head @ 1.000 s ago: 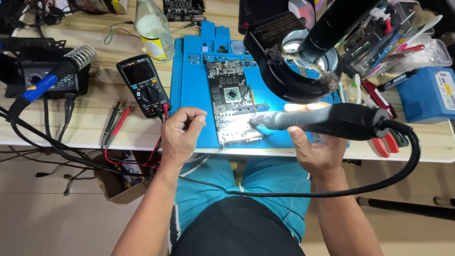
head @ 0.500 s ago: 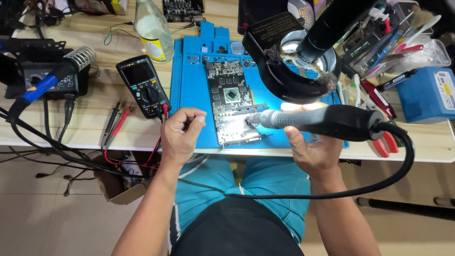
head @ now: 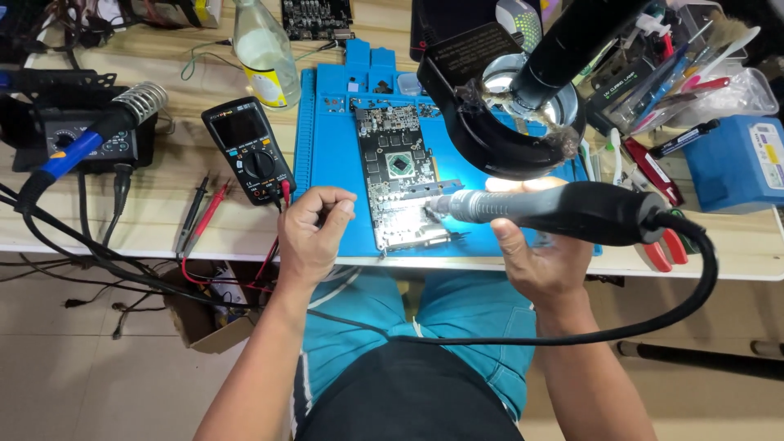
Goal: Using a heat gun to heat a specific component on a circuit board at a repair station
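Pale wooden table [head: 147, 224] over a tiled floor: hot-air nozzle has crept left onto the board.

Nearest, the left hand [head: 314, 233] is curled narrow on nothing I can make out; the right hand [head: 539, 261] grips the black-and-grey hot-air wand [head: 563, 211], long axis level, tip pointing nine o'clock, now over the lower edge of the dark rectangular circuit board [head: 400, 184], so heating looks underway. The board lies lengthwise, six to twelve, on the blue silicone mat [head: 327, 139]; at twelve o'clock hangs the black ring magnifier lamp [head: 498, 139].
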